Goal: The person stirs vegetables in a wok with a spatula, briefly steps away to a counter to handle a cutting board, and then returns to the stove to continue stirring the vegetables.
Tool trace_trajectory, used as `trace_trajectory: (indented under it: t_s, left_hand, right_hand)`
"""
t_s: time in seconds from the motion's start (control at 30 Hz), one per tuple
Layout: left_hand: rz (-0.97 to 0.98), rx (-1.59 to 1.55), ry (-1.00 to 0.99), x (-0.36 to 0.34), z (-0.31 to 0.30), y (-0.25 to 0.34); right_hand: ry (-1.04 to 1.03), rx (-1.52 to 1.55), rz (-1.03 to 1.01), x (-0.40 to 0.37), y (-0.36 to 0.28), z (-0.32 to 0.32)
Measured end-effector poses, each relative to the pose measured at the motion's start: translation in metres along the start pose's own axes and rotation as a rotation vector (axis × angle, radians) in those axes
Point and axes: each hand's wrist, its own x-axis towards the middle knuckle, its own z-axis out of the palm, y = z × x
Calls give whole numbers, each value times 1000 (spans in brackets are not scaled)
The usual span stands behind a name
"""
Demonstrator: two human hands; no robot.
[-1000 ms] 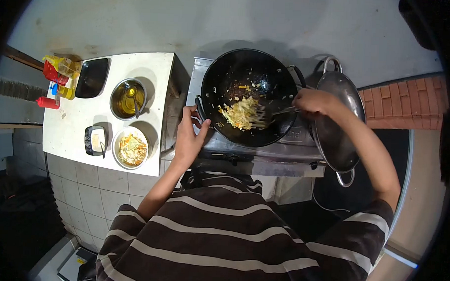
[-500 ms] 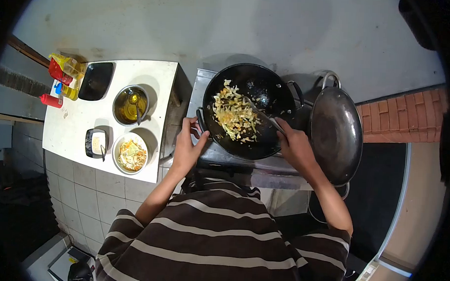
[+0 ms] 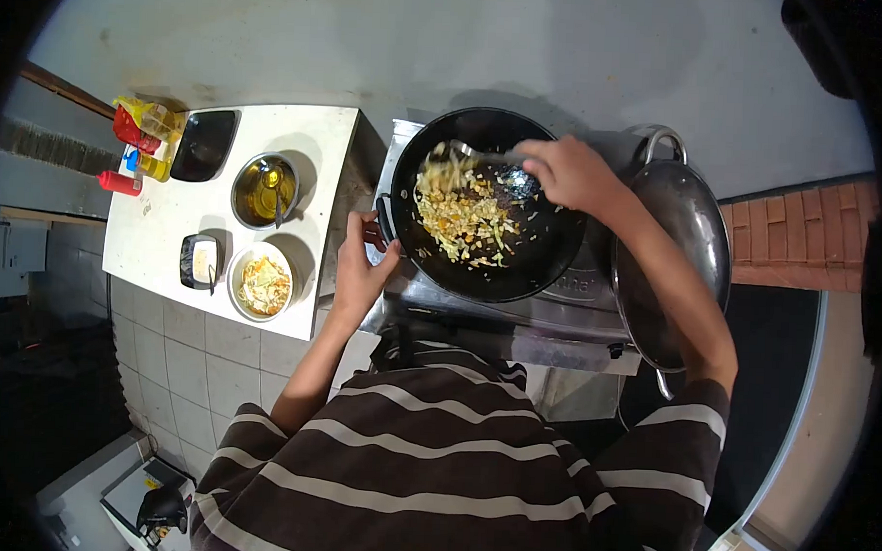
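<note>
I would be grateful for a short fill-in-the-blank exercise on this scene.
The left hand holds the wok by its ____. The metal utensil is in the person's ____ hand. The white table stands to the wok's ____. The brown shirt has light ____.

Missing words: handle; right; left; stripes.

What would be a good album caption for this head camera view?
Left hand at the handle of a black wok, right hand working a utensil through chopped food.
</note>
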Motion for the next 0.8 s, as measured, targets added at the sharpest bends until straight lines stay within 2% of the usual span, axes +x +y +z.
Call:
trace_trajectory:
  t_s: [0.2,0.3,0.33,0.4,0.43,0.47,0.53,0.67,0.7,0.77,0.8]
  left_hand:
    - [-50,-31,15,-5,3,4]
    - [-47,-62,30,-5,6,1]
    - [-47,-60,31,-5,5,3]
    - [-80,-14,20,-5,4,9]
    - [-80,-11,18,-6,4,8]
    - [-79,-12,28,-6,5,5]
    - [-79,-15,44,-6,5,4]
    - [-69,-30,52,-6,7,3]
    - [-55,-31,53,-5,7,3]
    - [-52,-13,50,-6,6,4]
    - [-53,2,53,-6,6,5]
  right_hand:
    - [-147,-55,-37,-15,-16,-32]
    - [137,-153,-117,1,-3,-42]
    - [138,-152,-118,7,3,-35]
    - [72,-256,-72,16,9,-17]
    - [-63,-121,17,12,0,-16]
    - [-150,-25,0,9,-2,-10]
    - [-90,-70,-85,-13,-15,-2]
    - [-183,-78,-58,-25,-32,-22]
    - [-180,-75,-55,-23,-32,-21]
    - [-8,-55,-74,-14,-31,-21]
    - [-4,-54,-67,-9,-33,-19]
